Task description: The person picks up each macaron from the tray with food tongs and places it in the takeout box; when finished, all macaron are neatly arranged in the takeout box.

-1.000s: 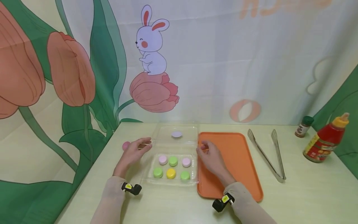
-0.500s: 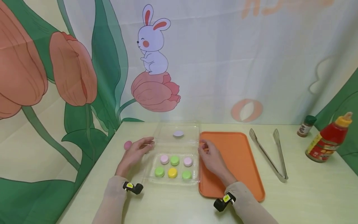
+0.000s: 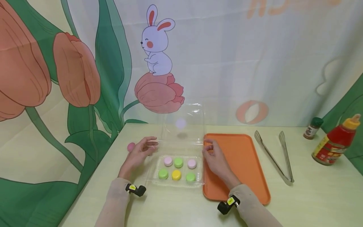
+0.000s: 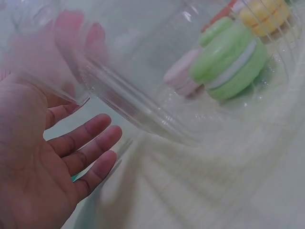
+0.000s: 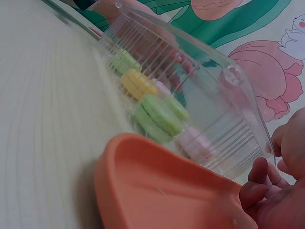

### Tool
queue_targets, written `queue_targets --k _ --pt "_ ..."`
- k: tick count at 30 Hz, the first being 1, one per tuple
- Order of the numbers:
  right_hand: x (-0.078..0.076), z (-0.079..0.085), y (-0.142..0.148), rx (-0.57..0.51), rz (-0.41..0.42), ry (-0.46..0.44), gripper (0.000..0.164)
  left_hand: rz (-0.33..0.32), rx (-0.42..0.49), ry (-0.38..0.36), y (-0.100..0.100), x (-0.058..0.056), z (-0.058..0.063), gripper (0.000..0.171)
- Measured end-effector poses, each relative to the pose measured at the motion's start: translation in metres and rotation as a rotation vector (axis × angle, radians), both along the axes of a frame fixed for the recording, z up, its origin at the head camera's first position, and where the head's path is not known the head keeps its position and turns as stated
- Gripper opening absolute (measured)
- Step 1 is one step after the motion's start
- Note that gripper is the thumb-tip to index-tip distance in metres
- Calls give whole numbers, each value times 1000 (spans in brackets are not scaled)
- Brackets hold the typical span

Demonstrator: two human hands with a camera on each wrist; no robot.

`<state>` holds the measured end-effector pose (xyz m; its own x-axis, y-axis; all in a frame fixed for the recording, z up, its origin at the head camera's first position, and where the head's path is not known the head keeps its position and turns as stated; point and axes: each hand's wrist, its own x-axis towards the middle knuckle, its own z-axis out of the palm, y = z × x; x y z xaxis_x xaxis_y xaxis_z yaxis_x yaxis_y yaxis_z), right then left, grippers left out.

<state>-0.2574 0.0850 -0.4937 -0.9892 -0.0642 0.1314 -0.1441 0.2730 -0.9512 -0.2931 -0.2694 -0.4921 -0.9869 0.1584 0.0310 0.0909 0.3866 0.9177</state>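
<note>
In the head view a clear plastic clamshell container (image 3: 158, 183) holds several macarons, among them a yellow macaron (image 3: 176, 175), green ones and pale pink ones. Its lid (image 3: 193, 126) stands tilted up at the back and bears a round lilac spot (image 3: 181, 123). My left hand (image 3: 139, 153) is at the lid's left edge; in the left wrist view a finger meets the plastic corner while the other fingers extend fairly straight. The left thumb is hard to make out. My right hand (image 3: 216, 157) pinches the lid's right edge; the right wrist view shows curled fingers (image 5: 259, 191) there.
An orange tray (image 3: 241, 170) lies beside the container, partly under my right arm. Metal tongs (image 3: 270, 156) rest spread to its right. A green-capped jar (image 3: 313, 128) and a red squeeze bottle (image 3: 334, 142) stand far right. One pink macaron (image 3: 131, 147) sits behind my left hand.
The lid, lying back flat a second ago, has swung up from the table. My hands have stayed at its sides and risen slightly, while the whole view has drifted a little.
</note>
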Motion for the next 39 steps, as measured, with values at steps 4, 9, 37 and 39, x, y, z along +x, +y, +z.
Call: queue_targets --k 4,9,37,39 --pt "-1 0 0 -22 -9 -1 46 -1 10 18 0 -1 -1 45" --pt "-1 -1 0 -70 -15 0 43 -15 41 45 -2 -2 -3 43" --pt "-1 3 3 -330 7 -66 16 11 30 14 -9 -2 9 19" --pt "-1 4 2 -300 -1 -65 16 6 16 11 -10 -2 8 18"
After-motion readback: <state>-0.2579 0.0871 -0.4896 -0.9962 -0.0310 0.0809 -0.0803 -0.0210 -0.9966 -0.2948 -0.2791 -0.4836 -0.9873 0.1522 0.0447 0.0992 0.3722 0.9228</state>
